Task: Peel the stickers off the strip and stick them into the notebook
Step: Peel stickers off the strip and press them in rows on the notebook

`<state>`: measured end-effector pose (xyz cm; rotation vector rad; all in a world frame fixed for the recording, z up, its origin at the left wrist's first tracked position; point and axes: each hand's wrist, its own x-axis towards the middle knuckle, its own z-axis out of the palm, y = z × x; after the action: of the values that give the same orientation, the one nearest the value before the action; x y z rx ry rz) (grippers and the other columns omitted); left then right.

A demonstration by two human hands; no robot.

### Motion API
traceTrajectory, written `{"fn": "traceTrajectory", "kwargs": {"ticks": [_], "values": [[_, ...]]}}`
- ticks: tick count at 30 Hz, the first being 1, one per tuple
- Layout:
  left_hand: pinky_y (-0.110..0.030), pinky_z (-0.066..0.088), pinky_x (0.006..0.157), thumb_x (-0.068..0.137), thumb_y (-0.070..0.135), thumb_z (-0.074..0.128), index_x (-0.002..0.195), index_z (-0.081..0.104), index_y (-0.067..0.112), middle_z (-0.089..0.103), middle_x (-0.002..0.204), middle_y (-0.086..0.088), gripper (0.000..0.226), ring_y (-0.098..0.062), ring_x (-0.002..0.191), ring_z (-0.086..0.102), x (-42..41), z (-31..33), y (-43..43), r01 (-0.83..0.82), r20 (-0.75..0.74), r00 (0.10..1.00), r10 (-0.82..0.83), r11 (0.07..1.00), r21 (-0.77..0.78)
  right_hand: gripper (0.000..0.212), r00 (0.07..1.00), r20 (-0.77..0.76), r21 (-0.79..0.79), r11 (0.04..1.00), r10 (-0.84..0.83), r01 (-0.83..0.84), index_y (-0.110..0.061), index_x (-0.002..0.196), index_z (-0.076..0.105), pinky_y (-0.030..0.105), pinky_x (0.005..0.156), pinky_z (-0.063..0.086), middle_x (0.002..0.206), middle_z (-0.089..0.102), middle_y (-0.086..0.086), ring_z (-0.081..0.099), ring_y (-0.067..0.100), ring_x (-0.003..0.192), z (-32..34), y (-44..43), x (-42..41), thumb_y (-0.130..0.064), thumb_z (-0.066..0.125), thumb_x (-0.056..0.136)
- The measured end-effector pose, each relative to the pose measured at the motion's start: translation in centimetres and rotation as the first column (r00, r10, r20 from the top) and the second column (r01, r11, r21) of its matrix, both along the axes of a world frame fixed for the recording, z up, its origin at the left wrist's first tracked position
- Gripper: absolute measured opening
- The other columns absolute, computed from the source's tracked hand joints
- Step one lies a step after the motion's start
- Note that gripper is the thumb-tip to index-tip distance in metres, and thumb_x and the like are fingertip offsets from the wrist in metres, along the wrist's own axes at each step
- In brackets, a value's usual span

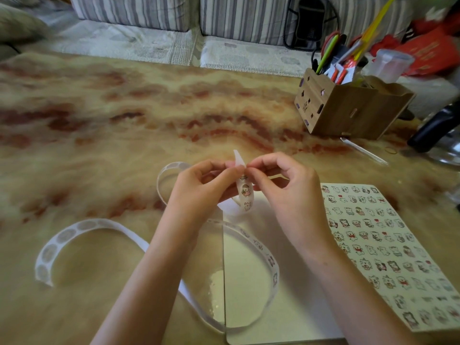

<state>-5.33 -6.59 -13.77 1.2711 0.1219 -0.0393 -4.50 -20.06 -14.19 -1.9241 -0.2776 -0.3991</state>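
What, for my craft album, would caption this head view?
Left hand and right hand pinch the sticker strip over a notebook lined with cartoon stickers.

Where L hand & R hand pinch the top of the sticker strip, fingertips cover the spot, so can't tell if R hand grips a sticker or the backing. Strip's mid section is hidden behind L forearm; pics on it too small to read. Both forearms cut off by bottom edge. Notebook: near edge cut by bottom of frame, part of R page under R forearm; its stickers too tiny to make out, lowest rows blurred. Wooden box walls hide lower ends of pens etc. Black object at far R cut off by frame edge, unidentifiable. Red items top R blurred. Sofa cropped at top.
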Motion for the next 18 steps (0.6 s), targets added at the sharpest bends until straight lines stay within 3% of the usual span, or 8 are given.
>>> {"fn": "traceTrajectory", "kwargs": {"ticks": [3, 8, 18], "values": [[-0.019, 0.056, 0.068, 0.085, 0.009, 0.066, 0.085, 0.067, 0.002, 0.074, 0.076, -0.01, 0.007, -0.016, 0.071, 0.072, -0.14, 0.12, -0.02, -0.026, 0.018, 1.0, 0.026, 1.0, 0.013, 0.002, 1.0, -0.008, 0.002, 1.0, 0.005, -0.005, -0.011, 0.086, 0.07, 0.037, 0.071, 0.057, 0.078, 0.07, 0.0, 0.069, 0.016, 0.074, -0.13, 0.14, 0.08, -0.01, 0.07, 0.084], [-0.016, 0.055, 0.062, 0.086, 0.007, 0.066, 0.084, 0.067, 0.001, 0.073, 0.07, -0.006, 0.006, -0.014, 0.066, 0.072, -0.14, 0.21, -0.02, -0.049, 0.022, 0.999, 0.049, 0.999, 0.021, 0.003, 0.999, -0.031, -0.028, 0.999, 0.024, -0.024, -0.013, 0.084, 0.069, 0.021, 0.067, 0.052, 0.078, 0.069, -0.004, 0.065, 0.011, 0.071, -0.02, 0.07, 0.24, -0.01, 0.07, 0.084], [-0.021, 0.057, 0.064, 0.086, 0.009, 0.065, 0.095, 0.066, -0.009, 0.073, 0.086, -0.016, 0.02, -0.018, 0.075, 0.072, -0.2, -0.08, 0.21, -0.001, -0.034, 0.999, 0.001, 1.0, -0.018, 0.004, 1.0, -0.025, -0.218, 0.976, 0.006, -0.011, -0.015, 0.086, 0.064, 0.018, 0.068, 0.042, 0.079, 0.062, -0.008, 0.052, 0.01, 0.071, -0.1, -0.14, 0.1, -0.018, 0.065, 0.089]]}}
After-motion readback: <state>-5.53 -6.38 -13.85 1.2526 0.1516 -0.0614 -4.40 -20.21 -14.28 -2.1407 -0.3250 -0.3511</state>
